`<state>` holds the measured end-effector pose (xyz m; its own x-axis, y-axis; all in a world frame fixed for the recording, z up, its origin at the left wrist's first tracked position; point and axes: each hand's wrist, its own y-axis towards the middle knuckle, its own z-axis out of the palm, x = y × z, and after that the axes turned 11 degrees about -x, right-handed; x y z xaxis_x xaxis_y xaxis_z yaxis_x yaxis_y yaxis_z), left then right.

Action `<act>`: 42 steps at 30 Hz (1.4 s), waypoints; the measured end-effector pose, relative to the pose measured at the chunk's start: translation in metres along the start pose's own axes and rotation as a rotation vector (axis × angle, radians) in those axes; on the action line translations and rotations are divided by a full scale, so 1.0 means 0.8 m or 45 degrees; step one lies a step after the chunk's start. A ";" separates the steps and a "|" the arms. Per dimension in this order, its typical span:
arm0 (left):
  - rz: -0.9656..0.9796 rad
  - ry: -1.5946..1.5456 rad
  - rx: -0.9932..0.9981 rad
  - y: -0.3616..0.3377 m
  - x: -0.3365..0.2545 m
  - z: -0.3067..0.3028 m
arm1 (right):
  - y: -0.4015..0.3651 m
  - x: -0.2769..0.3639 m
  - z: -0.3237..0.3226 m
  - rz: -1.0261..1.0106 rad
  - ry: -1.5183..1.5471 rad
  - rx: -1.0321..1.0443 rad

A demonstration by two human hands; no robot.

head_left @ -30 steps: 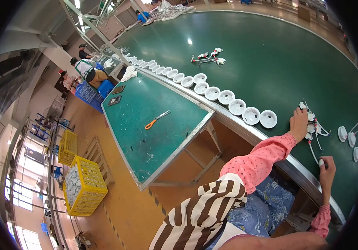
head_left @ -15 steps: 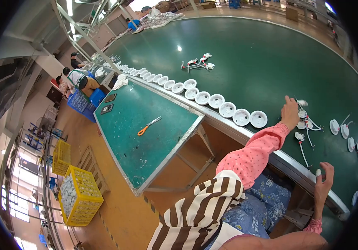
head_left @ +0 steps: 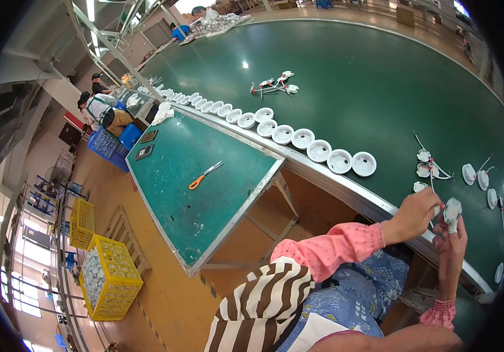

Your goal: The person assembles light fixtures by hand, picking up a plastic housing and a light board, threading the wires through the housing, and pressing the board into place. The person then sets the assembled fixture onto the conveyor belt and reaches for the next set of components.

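Left hand [head_left: 416,216]: fingers closed in a pinch at a small red-ended part [head_left: 442,206], held just beside the other hand. Right hand [head_left: 452,243]: fingers gripped round a whitish fitting [head_left: 452,210], raised above the palm; a white covering is seen on the thumb. Exact finger contact is blurred. Both hands are held close together over the near edge of the large green table [head_left: 351,88].

Just beyond the hands, a cluster of wired white pieces [head_left: 423,171] is laid on the green surface. To its right, white discs with leads [head_left: 469,174] are scattered towards the edge of view. To its left, a long line of round white cups [head_left: 340,161] is set along the metal rim, open side up, some with holes visible in the base. Farther in, a second wired bundle [head_left: 292,89] is seen well apart from the cups.

Against the rim, a smaller green side table [head_left: 170,199] is placed. On it: orange-handled scissors [head_left: 195,183], blades slightly apart; two flat dark objects [head_left: 144,152]; a white cloth [head_left: 163,113] at the far corner. On the floor, a yellow crate [head_left: 117,287] is filled with whitish pieces. Co-workers [head_left: 100,108] are seen near a blue crate [head_left: 108,148].
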<state>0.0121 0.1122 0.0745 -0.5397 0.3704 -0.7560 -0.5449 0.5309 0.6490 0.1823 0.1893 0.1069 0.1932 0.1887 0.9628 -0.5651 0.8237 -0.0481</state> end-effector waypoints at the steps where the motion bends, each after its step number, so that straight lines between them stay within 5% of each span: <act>1: 0.004 -0.007 0.030 -0.011 -0.005 -0.005 | 0.000 -0.003 0.001 0.030 0.015 0.042; 6: -0.019 -0.061 0.225 -0.038 -0.019 -0.043 | -0.008 -0.013 0.007 0.069 -0.003 -0.007; 9: -0.272 -0.196 0.469 -0.043 -0.010 -0.050 | -0.019 -0.017 0.008 0.022 -0.120 0.025; 10: -0.792 -0.415 0.743 -0.032 -0.019 -0.061 | -0.025 -0.011 0.015 0.039 -0.223 -0.030; 13: -1.120 -0.618 0.763 -0.045 -0.019 -0.072 | -0.039 -0.001 0.039 0.018 -0.242 0.018; 25: -1.235 -0.796 0.886 -0.075 -0.071 -0.079 | -0.106 -0.005 0.007 0.150 -0.057 -0.010; 28: -1.067 -0.575 0.950 -0.076 -0.070 -0.083 | -0.121 -0.006 0.008 0.141 -0.117 -0.072; 32: -0.010 -0.164 0.651 -0.094 -0.061 -0.065 | -0.135 -0.018 0.011 0.414 0.025 -0.227; 42: -0.145 -0.178 0.545 -0.129 -0.025 -0.069 | -0.135 -0.055 0.040 0.428 0.274 -0.307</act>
<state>0.0437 0.0077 0.0270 -0.3837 0.3752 -0.8438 -0.2659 0.8302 0.4900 0.2090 0.0750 0.0779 0.2078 0.5522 0.8074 -0.4273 0.7937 -0.4329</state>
